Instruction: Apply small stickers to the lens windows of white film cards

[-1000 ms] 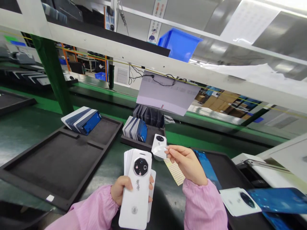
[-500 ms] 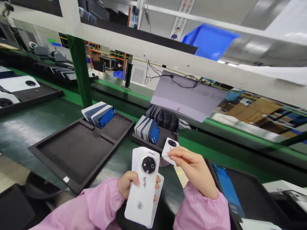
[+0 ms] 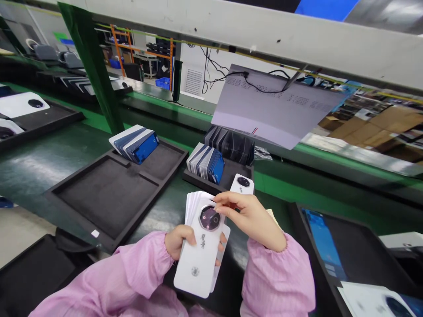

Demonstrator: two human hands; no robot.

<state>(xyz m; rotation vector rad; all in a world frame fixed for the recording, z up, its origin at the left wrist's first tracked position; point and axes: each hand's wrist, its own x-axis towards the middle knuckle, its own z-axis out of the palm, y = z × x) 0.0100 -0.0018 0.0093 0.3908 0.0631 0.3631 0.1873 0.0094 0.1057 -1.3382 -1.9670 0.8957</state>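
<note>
At the far left, a black tray [image 3: 74, 118] carries two white phone backs [image 3: 20, 105], each with a dark round camera part. Next on the green surface [image 3: 76, 149] is a bigger black tray [image 3: 105, 200], having raised ribs inside; in its far left corner a bundle of white and blue panels [image 3: 132, 143] stands tilted. To the right, a smaller black tray [image 3: 235, 173] contains a leaning row of white and blue sheets [image 3: 205, 163], and behind this row are dark plates [image 3: 231, 144].

In front, the left hand [image 3: 185, 241] holds a fanned stack of white covers [image 3: 194, 259], its grip pressed firmly around both sides. The right hand [image 3: 253, 218] is over the camera part of the top cover; its thumb and forefinger are near each other, but I cannot tell if this grip pinches something. One more white cover [image 3: 243, 184] is just behind this hand. At the right, another black tray [image 3: 366, 246] contains a blue strip [image 3: 325, 244].
</note>
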